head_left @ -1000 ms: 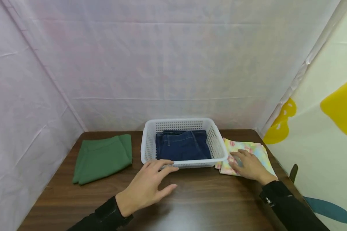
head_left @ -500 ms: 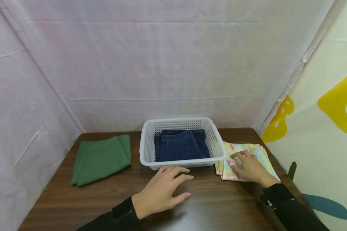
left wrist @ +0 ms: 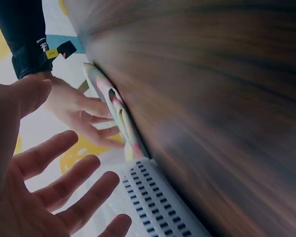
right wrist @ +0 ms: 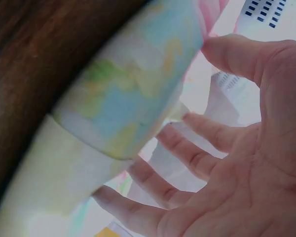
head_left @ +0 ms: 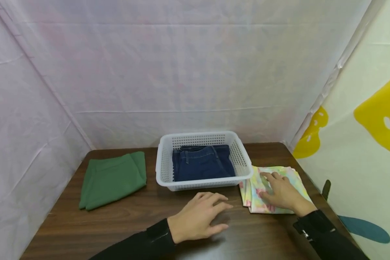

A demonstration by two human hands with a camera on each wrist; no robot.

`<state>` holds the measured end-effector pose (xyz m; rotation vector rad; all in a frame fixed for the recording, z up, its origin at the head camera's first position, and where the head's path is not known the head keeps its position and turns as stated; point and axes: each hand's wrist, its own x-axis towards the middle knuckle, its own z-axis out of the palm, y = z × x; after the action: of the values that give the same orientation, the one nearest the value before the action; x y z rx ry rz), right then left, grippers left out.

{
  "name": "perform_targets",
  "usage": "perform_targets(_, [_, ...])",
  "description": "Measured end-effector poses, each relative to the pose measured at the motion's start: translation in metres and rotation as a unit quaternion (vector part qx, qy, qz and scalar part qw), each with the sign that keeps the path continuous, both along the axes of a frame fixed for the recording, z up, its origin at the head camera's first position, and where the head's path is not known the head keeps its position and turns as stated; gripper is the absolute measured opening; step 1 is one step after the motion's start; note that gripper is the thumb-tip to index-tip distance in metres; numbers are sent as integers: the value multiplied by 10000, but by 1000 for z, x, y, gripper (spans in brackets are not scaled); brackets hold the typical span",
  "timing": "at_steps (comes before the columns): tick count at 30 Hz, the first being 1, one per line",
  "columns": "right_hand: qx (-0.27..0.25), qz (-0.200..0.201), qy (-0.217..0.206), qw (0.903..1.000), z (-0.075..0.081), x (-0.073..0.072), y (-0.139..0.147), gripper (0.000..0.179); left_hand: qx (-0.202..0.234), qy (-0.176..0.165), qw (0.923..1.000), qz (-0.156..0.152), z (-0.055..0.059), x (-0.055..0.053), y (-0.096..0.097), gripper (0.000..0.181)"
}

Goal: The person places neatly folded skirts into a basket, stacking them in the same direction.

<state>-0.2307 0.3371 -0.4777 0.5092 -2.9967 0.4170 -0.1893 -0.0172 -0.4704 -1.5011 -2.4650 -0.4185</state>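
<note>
My right hand (head_left: 283, 193) rests on a folded pastel floral cloth (head_left: 295, 177) at the right of the table. Its fingertips and thumb touch the cloth with fingers spread, as the right wrist view also shows. My left hand (head_left: 196, 219) hovers over the table in front of the basket, fingers apart and holding nothing. The white plastic basket (head_left: 205, 183) stands at the back middle, with folded dark blue jeans (head_left: 203, 167) inside. The cloth's left edge lies close to the basket's right front corner. In the left wrist view, my left palm (left wrist: 34, 197) faces the cloth's side.
A folded green cloth (head_left: 113, 177) lies on the left of the brown wooden table (head_left: 117, 231). A white sheet wall (head_left: 182, 72) rises behind the table. On the right hangs a white sheet with yellow shapes (head_left: 307, 142).
The floral cloth has slid slightly toward me under my right hand. My left hand has moved right, from the basket's front rim toward the cloth. The head view has shifted slightly.
</note>
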Motion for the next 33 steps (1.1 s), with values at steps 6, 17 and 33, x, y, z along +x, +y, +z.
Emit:
perform_targets(6, [286,59,-144,9995,6,7,-2,77,-249,25,9996,-109,-4,-6,21,55])
perform_targets(17, [329,577,-268,9974,14,28,-8,70,-982,57,9946,-318,-16,-10,51,65])
perform_targets(33, [-95,1482,-567,9873,17,54,-41,74,-1374,-35,9901,-273,-19,-7,44,62])
